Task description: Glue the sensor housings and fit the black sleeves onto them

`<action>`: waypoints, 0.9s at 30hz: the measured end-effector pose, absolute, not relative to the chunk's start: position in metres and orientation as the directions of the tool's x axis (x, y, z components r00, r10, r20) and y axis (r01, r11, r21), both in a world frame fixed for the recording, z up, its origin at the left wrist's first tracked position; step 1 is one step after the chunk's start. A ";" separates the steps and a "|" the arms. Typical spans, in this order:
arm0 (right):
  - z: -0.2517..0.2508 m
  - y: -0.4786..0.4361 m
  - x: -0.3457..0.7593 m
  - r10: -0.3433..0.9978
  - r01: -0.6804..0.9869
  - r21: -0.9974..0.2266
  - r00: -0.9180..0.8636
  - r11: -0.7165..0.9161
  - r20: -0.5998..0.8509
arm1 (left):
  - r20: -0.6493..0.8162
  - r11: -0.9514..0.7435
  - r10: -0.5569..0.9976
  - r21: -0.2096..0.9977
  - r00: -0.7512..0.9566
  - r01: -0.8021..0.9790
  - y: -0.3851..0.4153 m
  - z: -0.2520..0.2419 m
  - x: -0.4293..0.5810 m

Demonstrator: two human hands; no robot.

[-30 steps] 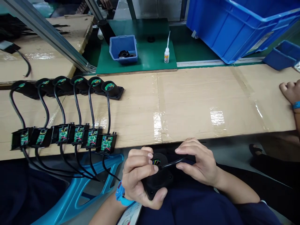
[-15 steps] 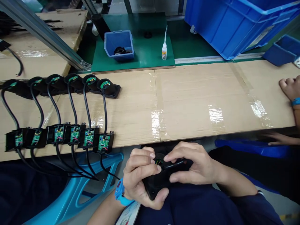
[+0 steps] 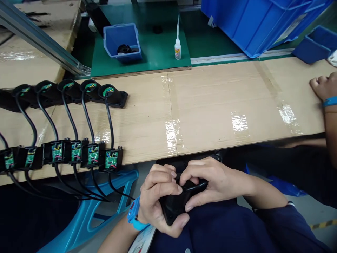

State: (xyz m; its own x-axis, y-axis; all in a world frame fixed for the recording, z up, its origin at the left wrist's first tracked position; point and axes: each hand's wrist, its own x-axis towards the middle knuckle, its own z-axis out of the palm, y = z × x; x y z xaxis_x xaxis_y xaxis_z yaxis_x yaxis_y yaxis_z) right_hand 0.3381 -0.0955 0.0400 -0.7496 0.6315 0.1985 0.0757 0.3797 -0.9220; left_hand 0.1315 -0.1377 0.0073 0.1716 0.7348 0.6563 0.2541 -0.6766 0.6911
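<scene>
Over my lap, my left hand [image 3: 161,196] is wrapped round a black plastic housing [image 3: 172,208] with a flanged base, thumb low and fingers across the top. My right hand [image 3: 210,179] is closed on the thick black cable [image 3: 196,187] at the housing's open end, fingertips close to those of the left. Fingers hide the inside of the opening. On the bench to the left, several similar black housings [image 3: 112,96] stand in a row. Black cables join them to small open boxes with green circuit boards [image 3: 111,160] along the front edge.
Cardboard covers the bench [image 3: 210,105]. Behind it are a blue bin [image 3: 122,40] with black rings, a dropper bottle [image 3: 177,49] and a big blue crate [image 3: 252,28]. Another person's hand [image 3: 325,86] rests at the right. A blue stool [image 3: 89,211] stands below left.
My right hand has moved left, nearer my left hand, and its fingers now cover the housing's opening, where coloured wires showed before. The bench scene has shifted left and slightly up in view.
</scene>
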 end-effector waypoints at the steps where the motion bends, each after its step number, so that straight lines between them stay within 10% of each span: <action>1: 0.040 -0.096 0.338 0.631 0.074 -0.924 -0.750 0.375 0.196 | 0.655 -0.674 0.738 0.700 0.163 0.237 -0.138 0.007 0.132; 10: 0.038 -0.097 0.338 0.646 0.057 -0.934 -0.737 0.353 0.199 | 0.583 -0.588 0.808 0.806 0.084 0.069 -0.139 0.005 0.139; 18: 0.035 -0.095 0.341 0.680 0.060 -0.970 -0.724 0.234 0.119 | 0.159 -0.111 0.861 0.986 0.483 -0.127 -0.143 -0.002 0.123; 27: 0.040 -0.098 0.340 0.670 0.070 -0.958 -0.728 0.279 0.142 | 0.265 -0.275 0.845 0.960 0.464 -0.047 -0.141 0.005 0.122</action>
State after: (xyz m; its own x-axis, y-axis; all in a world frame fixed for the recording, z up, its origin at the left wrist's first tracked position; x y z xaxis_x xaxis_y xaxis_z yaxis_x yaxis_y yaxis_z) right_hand 0.3404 -0.0976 0.0396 -0.7283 0.6703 0.1420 0.0702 0.2791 -0.9577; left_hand 0.1221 -0.1412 0.0052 0.4637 0.8453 0.2653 -0.0471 -0.2754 0.9602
